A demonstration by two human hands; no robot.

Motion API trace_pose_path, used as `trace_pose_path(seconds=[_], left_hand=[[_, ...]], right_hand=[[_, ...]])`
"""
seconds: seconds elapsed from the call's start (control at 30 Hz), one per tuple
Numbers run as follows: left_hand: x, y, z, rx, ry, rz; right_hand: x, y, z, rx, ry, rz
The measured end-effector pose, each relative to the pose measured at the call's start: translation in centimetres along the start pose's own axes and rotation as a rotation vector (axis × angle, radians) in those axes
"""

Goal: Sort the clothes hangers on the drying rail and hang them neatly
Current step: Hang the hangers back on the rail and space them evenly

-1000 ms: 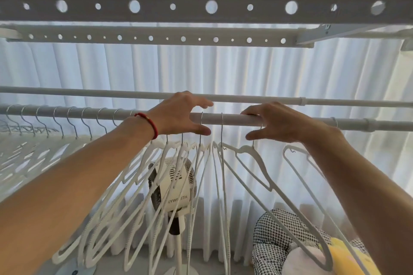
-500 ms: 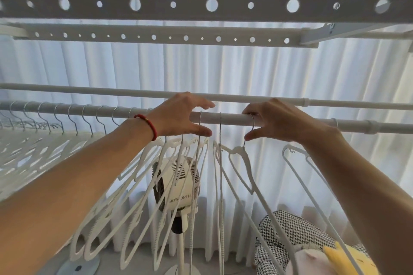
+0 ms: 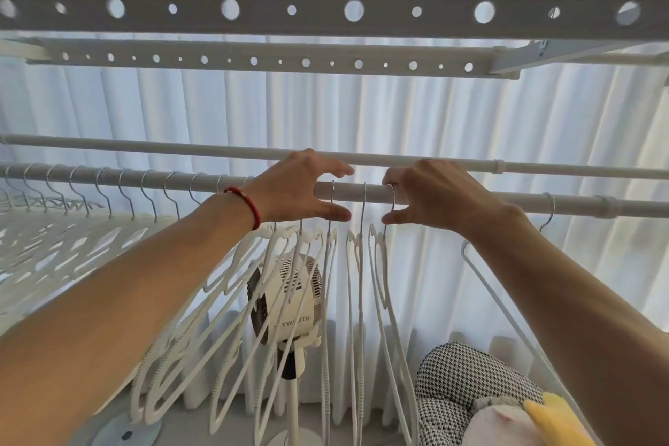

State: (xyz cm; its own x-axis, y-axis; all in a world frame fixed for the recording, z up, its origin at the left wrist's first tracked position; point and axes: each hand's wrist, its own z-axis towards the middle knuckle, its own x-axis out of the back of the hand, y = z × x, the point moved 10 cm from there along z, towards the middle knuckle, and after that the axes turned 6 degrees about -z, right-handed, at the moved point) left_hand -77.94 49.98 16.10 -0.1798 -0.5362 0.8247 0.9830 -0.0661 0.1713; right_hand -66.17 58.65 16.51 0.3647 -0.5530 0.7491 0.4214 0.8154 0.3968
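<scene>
Hands at grey metal drying rail (image 3: 452, 195): left hand (image 3: 300, 192), fingers spread around the rail, clamping nothing; right hand (image 3: 430, 197) pinching the wire hook of a white plastic hanger (image 3: 387, 286). More white hangers (image 3: 224, 319) hang leftward along the rail.

The left hand (image 3: 300, 192) covers a stretch of the drying rail (image 3: 452, 196) and several hanger hooks. The hangers' (image 3: 231, 337) lower ends and the fan's (image 3: 289, 304) base run off the bottom edge.
</scene>
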Motion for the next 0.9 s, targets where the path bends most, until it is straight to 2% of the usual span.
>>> trace_pose_path(seconds=[0.43, 0.53, 0.67, 0.9], left_hand=[[-0.1, 1.2, 0.5, -0.045, 0.011, -0.018], [-0.2, 1.4, 0.7, -0.05, 0.01, -0.019], [-1.0, 2.0, 1.4, -0.045, 0.015, 0.012], [-2.6, 3.6, 3.1, -0.029, 0.002, 0.066]], right_hand=[[0.3, 0.8, -1.7, -0.056, 0.008, -0.038], [1.2, 4.0, -3.6, -0.144, 0.032, 0.066], [1.2, 9.1, -7.2, -0.252, -0.065, 0.155], [0.5, 12.4, -11.3, -0.295, -0.128, 0.101]])
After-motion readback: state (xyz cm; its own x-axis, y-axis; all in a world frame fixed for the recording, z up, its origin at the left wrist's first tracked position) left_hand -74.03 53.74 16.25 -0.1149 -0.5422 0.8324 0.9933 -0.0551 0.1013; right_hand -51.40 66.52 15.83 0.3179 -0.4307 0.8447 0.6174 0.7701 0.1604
